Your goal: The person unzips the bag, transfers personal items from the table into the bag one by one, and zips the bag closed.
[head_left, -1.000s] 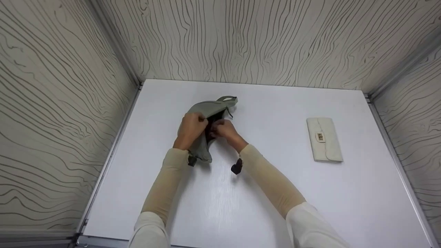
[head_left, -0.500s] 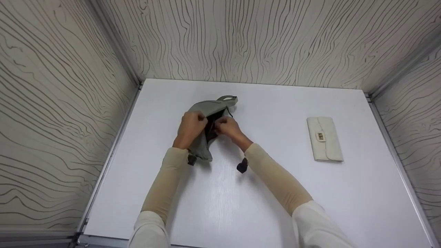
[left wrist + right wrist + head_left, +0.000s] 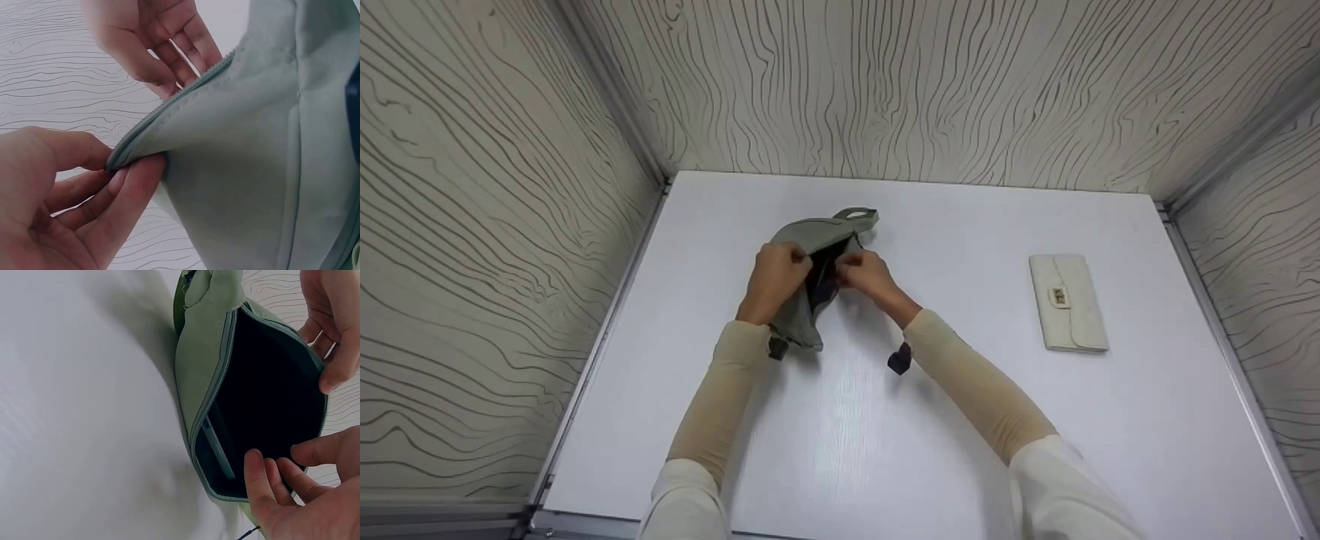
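I saw the bag (image 3: 242, 152) already unzipped, left hand (image 3: 776, 277) pinching its edge, slim item (image 3: 219, 451) inside, right hand (image 3: 870, 276) loose-fingered. The wallet (image 3: 1069, 303) lay untouched, right of the bag.

Indoor, booth-like workspace seen from above: a white tabletop (image 3: 840, 450) closed in by a left panel (image 3: 472, 262), a back panel (image 3: 885, 90) and a right panel (image 3: 1260, 270), all pale with dark, wavy wood-grain lines, and grey metal framing (image 3: 612, 90) along the corners where they meet
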Action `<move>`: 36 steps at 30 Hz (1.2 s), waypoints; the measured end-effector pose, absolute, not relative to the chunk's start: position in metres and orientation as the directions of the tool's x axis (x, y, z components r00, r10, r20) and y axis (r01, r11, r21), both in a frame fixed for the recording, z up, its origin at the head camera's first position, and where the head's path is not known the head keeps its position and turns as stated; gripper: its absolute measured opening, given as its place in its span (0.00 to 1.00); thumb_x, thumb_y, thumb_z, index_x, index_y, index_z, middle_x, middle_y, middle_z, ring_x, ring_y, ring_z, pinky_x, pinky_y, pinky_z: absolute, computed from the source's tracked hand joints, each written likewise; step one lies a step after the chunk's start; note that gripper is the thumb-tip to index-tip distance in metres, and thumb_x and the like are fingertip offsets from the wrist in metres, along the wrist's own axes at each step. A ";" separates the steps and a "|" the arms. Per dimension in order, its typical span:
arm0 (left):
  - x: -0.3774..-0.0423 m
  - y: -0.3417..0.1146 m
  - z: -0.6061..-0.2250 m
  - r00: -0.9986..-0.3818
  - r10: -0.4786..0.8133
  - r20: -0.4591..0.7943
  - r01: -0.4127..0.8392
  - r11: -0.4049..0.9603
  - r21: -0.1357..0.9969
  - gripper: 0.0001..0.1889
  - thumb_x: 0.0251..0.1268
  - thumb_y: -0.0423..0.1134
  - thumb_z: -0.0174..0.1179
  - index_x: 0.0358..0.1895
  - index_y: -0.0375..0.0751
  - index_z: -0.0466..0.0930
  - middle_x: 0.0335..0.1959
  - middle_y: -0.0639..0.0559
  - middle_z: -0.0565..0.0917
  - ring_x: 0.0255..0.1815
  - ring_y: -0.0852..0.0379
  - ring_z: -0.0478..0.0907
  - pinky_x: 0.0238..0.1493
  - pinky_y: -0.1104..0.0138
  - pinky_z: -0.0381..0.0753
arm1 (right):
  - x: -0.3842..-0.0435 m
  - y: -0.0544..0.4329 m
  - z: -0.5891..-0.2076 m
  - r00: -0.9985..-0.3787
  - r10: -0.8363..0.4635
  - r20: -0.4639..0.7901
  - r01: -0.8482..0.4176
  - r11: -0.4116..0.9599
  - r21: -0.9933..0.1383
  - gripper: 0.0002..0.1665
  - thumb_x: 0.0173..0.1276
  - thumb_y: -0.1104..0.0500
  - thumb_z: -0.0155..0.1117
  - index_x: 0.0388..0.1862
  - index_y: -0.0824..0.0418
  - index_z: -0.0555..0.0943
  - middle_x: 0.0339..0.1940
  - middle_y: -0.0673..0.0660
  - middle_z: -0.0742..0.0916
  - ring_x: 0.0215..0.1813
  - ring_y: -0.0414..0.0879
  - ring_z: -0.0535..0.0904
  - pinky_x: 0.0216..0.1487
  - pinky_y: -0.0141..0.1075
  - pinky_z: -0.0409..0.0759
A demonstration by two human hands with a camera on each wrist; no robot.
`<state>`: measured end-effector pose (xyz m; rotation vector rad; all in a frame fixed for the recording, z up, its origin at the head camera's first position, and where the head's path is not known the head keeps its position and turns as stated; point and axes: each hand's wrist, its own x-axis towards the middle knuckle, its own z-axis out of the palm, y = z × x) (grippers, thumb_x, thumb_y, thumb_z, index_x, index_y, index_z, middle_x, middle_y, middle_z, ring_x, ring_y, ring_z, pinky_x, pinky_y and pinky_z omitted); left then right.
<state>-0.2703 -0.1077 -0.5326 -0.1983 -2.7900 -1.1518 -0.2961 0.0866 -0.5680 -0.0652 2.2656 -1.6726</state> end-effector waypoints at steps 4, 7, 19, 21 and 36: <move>-0.270 -0.108 -0.533 -0.987 0.072 0.145 0.153 0.699 0.698 0.09 0.73 0.35 0.62 0.41 0.34 0.91 0.37 0.43 0.90 0.34 0.53 0.83 0.38 0.60 0.84 | -0.297 0.090 -0.566 -0.947 -0.219 -0.236 0.156 0.326 -0.932 0.21 0.75 0.65 0.56 0.61 0.76 0.80 0.55 0.68 0.87 0.47 0.50 0.87 0.55 0.44 0.88; -0.270 -0.108 -0.532 -0.988 0.069 0.142 0.149 0.694 0.704 0.09 0.73 0.35 0.62 0.42 0.34 0.91 0.38 0.44 0.90 0.34 0.53 0.83 0.38 0.60 0.84 | -0.297 0.093 -0.565 -0.948 -0.216 -0.234 0.154 0.333 -0.930 0.21 0.76 0.64 0.56 0.62 0.76 0.80 0.55 0.68 0.86 0.46 0.48 0.86 0.55 0.43 0.88; -0.271 -0.108 -0.533 -0.988 0.060 0.140 0.143 0.695 0.705 0.10 0.72 0.35 0.62 0.42 0.34 0.91 0.38 0.43 0.91 0.34 0.53 0.84 0.38 0.59 0.85 | -0.298 0.106 -0.561 -0.955 -0.209 -0.211 0.133 0.337 -0.932 0.21 0.76 0.62 0.57 0.61 0.74 0.80 0.58 0.70 0.85 0.49 0.50 0.89 0.53 0.37 0.88; -0.271 -0.108 -0.533 -0.987 0.060 0.148 0.148 0.698 0.701 0.10 0.72 0.35 0.61 0.42 0.34 0.91 0.37 0.43 0.91 0.34 0.53 0.84 0.38 0.60 0.85 | -0.298 0.109 -0.559 -0.954 -0.214 -0.209 0.131 0.331 -0.934 0.21 0.76 0.63 0.57 0.62 0.74 0.80 0.57 0.68 0.85 0.49 0.51 0.89 0.54 0.38 0.88; -0.271 -0.106 -0.532 -0.987 0.059 0.147 0.144 0.710 0.689 0.09 0.72 0.34 0.61 0.41 0.34 0.91 0.35 0.44 0.90 0.31 0.54 0.82 0.34 0.63 0.81 | -0.298 0.124 -0.557 -0.964 -0.192 -0.183 0.102 0.366 -0.925 0.17 0.77 0.63 0.58 0.58 0.71 0.82 0.51 0.62 0.85 0.48 0.51 0.89 0.51 0.35 0.88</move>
